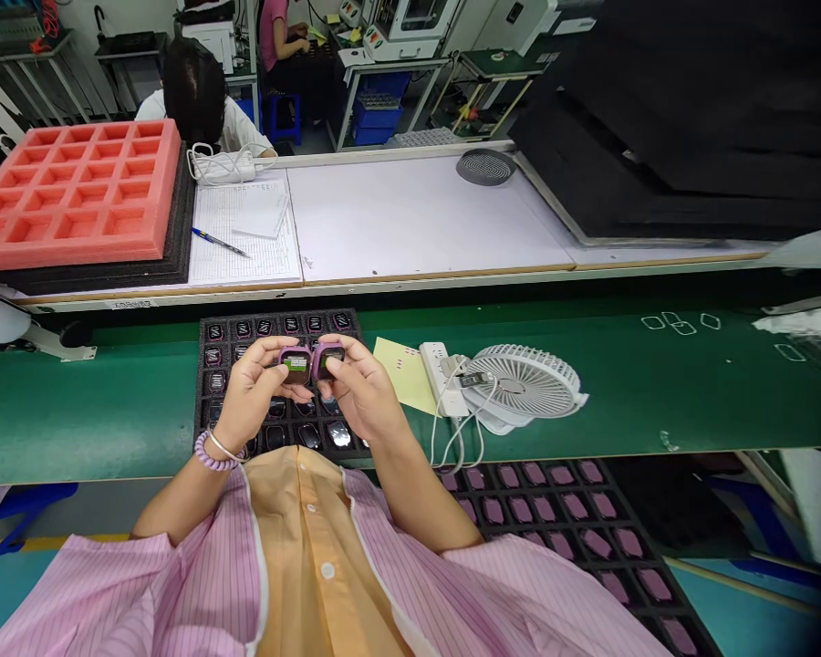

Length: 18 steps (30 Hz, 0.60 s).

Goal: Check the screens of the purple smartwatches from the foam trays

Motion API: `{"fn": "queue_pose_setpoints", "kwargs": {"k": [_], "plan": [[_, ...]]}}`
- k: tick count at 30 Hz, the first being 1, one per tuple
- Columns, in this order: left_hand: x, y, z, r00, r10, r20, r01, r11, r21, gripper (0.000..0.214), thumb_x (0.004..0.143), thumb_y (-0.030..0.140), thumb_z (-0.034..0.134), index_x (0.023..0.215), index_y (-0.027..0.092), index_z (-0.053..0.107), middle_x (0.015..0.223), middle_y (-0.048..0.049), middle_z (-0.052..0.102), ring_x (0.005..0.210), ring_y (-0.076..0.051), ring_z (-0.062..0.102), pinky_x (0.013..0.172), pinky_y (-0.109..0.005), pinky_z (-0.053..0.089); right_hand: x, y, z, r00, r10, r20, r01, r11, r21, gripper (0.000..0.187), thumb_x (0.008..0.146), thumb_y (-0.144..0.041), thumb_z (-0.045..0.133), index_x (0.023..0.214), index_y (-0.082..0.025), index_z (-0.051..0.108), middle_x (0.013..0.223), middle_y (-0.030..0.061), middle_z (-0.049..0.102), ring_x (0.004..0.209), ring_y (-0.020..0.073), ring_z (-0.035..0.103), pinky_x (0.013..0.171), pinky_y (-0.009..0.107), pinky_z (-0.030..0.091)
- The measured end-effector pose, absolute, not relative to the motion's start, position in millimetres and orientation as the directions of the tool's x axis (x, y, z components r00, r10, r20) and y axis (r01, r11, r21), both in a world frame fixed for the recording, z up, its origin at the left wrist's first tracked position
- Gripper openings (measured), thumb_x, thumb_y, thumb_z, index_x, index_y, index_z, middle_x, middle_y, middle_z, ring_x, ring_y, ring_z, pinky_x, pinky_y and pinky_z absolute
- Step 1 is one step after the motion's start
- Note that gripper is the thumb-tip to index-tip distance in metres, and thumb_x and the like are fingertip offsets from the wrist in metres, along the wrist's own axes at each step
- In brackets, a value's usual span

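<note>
My left hand (260,383) pinches a small purple-rimmed smartwatch case (296,364) with a dark face that shows a green and white patch. Between the thumb and fingers of my right hand (362,388) is a second purple-rimmed smartwatch case (327,359), its face partly covered by my thumb. The two cases are held side by side, their edges close together; whether they touch I cannot tell. Below them lies a black foam tray (209,424) with several similar dark-faced pieces in its pockets, partly hidden by my hands.
Right of the tray are a yellow sheet (405,372), a white power strip (443,379) and a white fan (520,383) with cables. Pink foam trays (75,192) stand on the shelf. Another tray (561,520) of purple pieces is below the bench edge. Two people sit beyond.
</note>
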State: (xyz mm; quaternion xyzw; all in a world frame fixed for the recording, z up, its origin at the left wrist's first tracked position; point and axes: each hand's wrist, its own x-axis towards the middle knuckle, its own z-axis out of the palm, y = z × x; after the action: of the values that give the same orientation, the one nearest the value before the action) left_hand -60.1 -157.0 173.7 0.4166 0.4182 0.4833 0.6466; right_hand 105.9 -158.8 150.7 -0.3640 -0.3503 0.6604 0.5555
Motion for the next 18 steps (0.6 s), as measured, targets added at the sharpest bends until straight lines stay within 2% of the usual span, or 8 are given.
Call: {"fn": "queue_pose_setpoints", "kwargs": {"k": [6, 13, 18], "plan": [[-60.8, -156.6, 170.5, 0.168, 0.976, -0.140, -0.222, 0.175, 0.959, 0.042, 0.080, 0.037, 0.076, 0.114, 0.017, 0.062, 0.107, -0.0067, 0.075, 0.058, -0.014, 0.073, 0.056, -0.029, 0.067, 104.3, -159.2, 148.8, -0.103, 0.993, -0.058, -0.446, -0.098, -0.890, 0.042, 0.079, -0.043, 0.087, 0.109, -0.023, 0.065, 0.088, -0.0005, 0.062, 0.056, 0.0097, 0.048, 0.051, 0.026, 0.042], [-61.7, -157.1, 170.4, 0.173, 0.979, -0.110, -0.258, 0.153, 0.954, 0.038, 0.080, 0.035, 0.074, 0.112, 0.017, 0.063, 0.102, -0.0048, 0.073, 0.058, -0.015, 0.074, 0.056, -0.029, 0.067, 106.2, -160.8, 150.1, -0.141, 0.988, -0.068, -0.478, -0.128, -0.869, 0.040, 0.077, -0.034, 0.083, 0.112, -0.023, 0.065, 0.086, -0.0009, 0.064, 0.058, 0.0118, 0.054, 0.056, 0.028, 0.046], [-60.8, -157.8, 170.5, 0.168, 0.982, -0.084, -0.223, 0.120, 0.967, 0.041, 0.081, 0.037, 0.076, 0.113, 0.017, 0.062, 0.106, -0.0061, 0.073, 0.058, -0.015, 0.073, 0.057, -0.028, 0.068, 106.9, -161.0, 151.2, -0.144, 0.987, -0.069, -0.491, -0.132, -0.861, 0.039, 0.079, -0.037, 0.082, 0.112, -0.023, 0.066, 0.085, -0.0008, 0.064, 0.058, 0.0124, 0.056, 0.057, 0.028, 0.047]]}}
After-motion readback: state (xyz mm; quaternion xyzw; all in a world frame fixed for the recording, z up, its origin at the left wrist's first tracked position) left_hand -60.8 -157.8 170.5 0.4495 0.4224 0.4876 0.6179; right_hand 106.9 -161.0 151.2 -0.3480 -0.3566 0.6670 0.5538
